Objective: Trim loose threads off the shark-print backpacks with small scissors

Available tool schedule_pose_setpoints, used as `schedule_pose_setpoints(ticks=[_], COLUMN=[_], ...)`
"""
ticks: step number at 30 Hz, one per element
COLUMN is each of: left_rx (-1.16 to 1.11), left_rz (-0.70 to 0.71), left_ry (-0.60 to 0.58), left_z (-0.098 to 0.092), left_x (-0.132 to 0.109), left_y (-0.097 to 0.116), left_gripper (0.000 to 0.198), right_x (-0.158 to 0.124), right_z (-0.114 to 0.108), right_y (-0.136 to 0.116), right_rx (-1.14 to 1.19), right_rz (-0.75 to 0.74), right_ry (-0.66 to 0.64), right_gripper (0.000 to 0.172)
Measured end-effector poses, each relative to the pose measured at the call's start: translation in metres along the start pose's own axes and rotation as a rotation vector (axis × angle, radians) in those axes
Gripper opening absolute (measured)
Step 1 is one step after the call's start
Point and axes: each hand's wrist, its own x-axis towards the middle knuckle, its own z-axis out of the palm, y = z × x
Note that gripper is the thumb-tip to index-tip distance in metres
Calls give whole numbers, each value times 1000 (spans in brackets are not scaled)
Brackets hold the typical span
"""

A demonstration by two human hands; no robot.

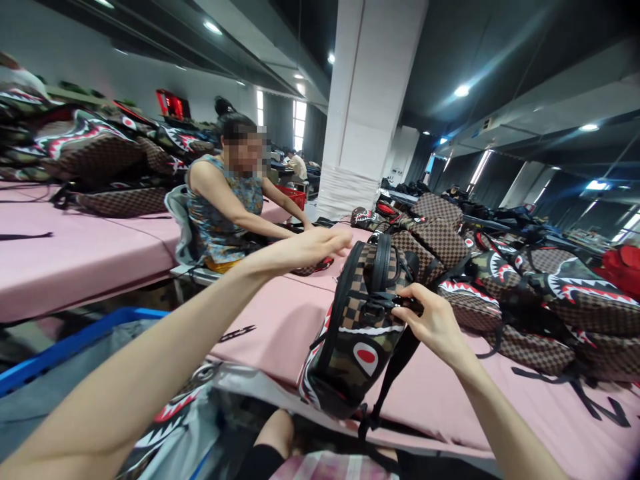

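A brown-and-black checkered backpack (373, 353) with a camouflage lower part and a red-and-white eye stands on the pink-covered table in front of me, its black handle strap (381, 263) on top. My right hand (433, 320) is at its right side, thumb and fingers pinched on a small black strap piece (403, 303) by the checkered panel. My left hand (320, 248) is raised at the upper left of the backpack. Its fingers are stretched out near the bag's top edge and hold nothing visible. A black strap (395, 373) hangs down the bag's right side.
Several similar backpacks (530, 293) are heaped on the table to the right. More bags (95, 147) lie on another pink table at left. A co-worker (225, 193) sits across from me. A thin black item (239, 333) lies nearby. A blue-rimmed bin (65, 347) stands at lower left.
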Motion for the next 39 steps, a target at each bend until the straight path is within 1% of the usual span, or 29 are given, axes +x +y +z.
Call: schedule_pose_setpoints(ticks=[1, 3, 5, 6, 7, 8, 10, 12, 13, 15, 17, 18, 20, 21, 22, 25, 26, 27, 29, 30, 31, 33, 35, 37, 39], left_rx=[-59, -175, -287, -342, -392, -425, -411, -274, -178, -12, 88, 122, 207, 265, 332, 548, 617, 690, 849, 929, 1002, 1109, 1138, 1117, 1085], left_rz=[-21, -58, -93, -115, -141, -162, -177, -131, -88, 0, 77, 108, 171, 210, 260, 459, 517, 558, 559, 530, 489, 399, 325, 298, 316], left_ry=[-17, -58, -116, -146, -177, -211, -300, -361, -351, -246, -147, -134, -149, -133, -78, 249, 295, 283, 84, -8, -70, -107, -121, -124, -105], left_z=[7, 30, 55, 63, 69, 70, 61, 43, 34, 20, 13, 11, 11, 13, 15, 30, 37, 45, 63, 71, 79, 89, 94, 97, 98], left_x=[5, 18, 32, 38, 44, 50, 61, 71, 75, 84, 89, 91, 91, 89, 86, 67, 59, 50, 36, 31, 29, 29, 32, 34, 35], left_y=[4, 13, 23, 28, 32, 35, 36, 30, 25, 15, 5, 2, -2, -2, -1, 8, 13, 18, 28, 33, 38, 45, 49, 48, 43], left_gripper=[25, 27, 29, 30, 31, 31, 31, 34, 36, 39, 37, 35, 32, 33, 33, 33, 31, 30, 26, 23, 21, 18, 16, 14, 14], right_x=[-1, -2, -4, -6, -9, -12, -18, -24, -26, -30, -34, -36, -38, -39, -40, -39, -39, -38, -38, -39, -39, -39, -38, -36, -33], right_z=[2, 5, 3, 0, -4, -10, -21, -27, -27, -17, 4, 17, 40, 50, 57, 67, 67, 67, 65, 65, 63, 60, 54, 46, 38], right_y=[2, 2, 2, 3, 6, 11, 25, 45, 55, 71, 78, 78, 73, 70, 66, 62, 63, 64, 66, 67, 68, 69, 70, 71, 71], right_rx=[16, 34, 92, 147, 210, 277, 407, 524, 581, 689, 788, 834, 917, 959, 1004, 1116, 1134, 1142, 1133, 1119, 1101, 1050, 970, 861, 749], right_rz=[7, 24, 31, 33, 44, 68, 157, 266, 313, 384, 432, 448, 468, 477, 489, 538, 547, 545, 513, 493, 473, 449, 456, 467, 449], right_ry=[2, 6, -2, -2, 12, 37, 143, 305, 378, 468, 470, 450, 414, 407, 405, 410, 402, 389, 367, 361, 356, 343, 332, 340, 361], right_gripper=[13, 13, 12, 13, 13, 15, 19, 25, 28, 31, 32, 32, 32, 32, 32, 35, 35, 35, 34, 32, 31, 29, 28, 27, 26])
